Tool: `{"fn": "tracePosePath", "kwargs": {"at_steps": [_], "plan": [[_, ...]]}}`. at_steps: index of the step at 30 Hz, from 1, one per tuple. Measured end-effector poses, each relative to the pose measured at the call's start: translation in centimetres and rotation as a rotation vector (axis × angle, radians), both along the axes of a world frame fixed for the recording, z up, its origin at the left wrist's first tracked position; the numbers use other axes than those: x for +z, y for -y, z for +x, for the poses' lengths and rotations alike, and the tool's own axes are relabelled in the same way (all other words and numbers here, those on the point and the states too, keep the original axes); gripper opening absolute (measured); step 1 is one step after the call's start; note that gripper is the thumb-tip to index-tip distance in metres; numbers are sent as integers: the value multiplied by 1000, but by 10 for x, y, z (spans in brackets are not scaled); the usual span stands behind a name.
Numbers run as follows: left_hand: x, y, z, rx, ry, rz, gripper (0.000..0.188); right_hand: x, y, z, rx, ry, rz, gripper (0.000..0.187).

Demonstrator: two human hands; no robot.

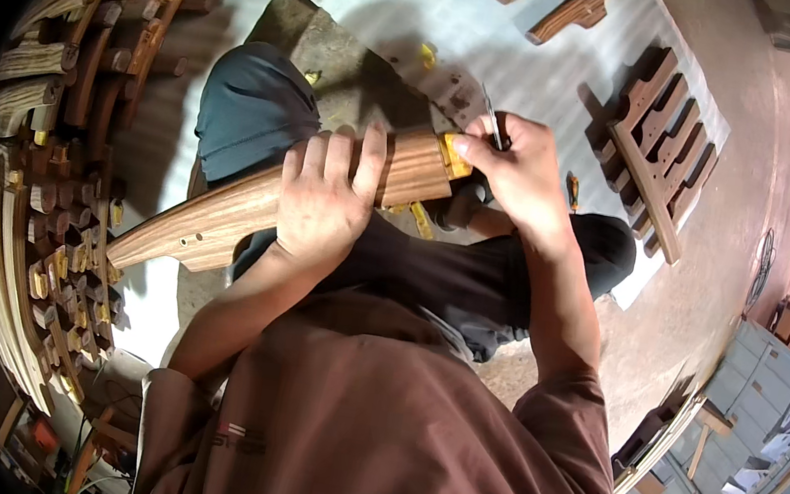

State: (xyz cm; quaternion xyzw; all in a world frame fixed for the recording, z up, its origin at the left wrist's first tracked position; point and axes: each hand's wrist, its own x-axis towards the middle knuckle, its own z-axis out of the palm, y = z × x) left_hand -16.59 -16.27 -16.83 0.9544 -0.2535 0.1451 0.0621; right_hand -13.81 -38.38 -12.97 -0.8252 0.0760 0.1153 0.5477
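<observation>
A shaped brown wooden piece (218, 212), tapered and curved at its left end with small holes there, lies slanted across my lap. My left hand (326, 197) grips it near the middle, fingers laid over the wood. Its squared right end carries yellow tape (454, 154). At that end, my right hand (522, 169) is closed round a slim knife-like tool (491, 111) with a thin metal blade pointing up and away; its exact kind is unclear. My right thumb presses by the tape.
Stacked wooden parts (82, 102), some with yellow ends, rise along the left. Similar shaped pieces (666, 149) lie on a pale sheet (389, 4) at the far right, and several more (575, 10) at the far side. Yellow scraps (429, 56) dot the ground.
</observation>
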Motion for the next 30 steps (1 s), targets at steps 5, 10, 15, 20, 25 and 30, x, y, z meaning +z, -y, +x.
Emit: {"fn": "tracePosePath", "kwargs": {"at_steps": [5, 10, 15, 20, 25, 30], "plan": [[1, -2, 1, -52, -83, -67, 52, 6, 21, -6, 155, 141, -222, 21], [6, -12, 8, -92, -170, -175, 52, 35, 47, -7, 233, 99, -187, 20], [17, -17, 7, -96, -217, -222, 53, 56, 34, -13, 516, 414, -585, 17], [15, -12, 6, -100, -267, -188, 72, 55, 31, -11, 690, 602, -885, 26], [14, -12, 4, -111, -240, -218, 69, 61, 21, -8, 831, 594, -973, 24], [11, -11, 3, -110, -196, -262, 55, 62, 12, -7, 892, 609, -1130, 20]]}}
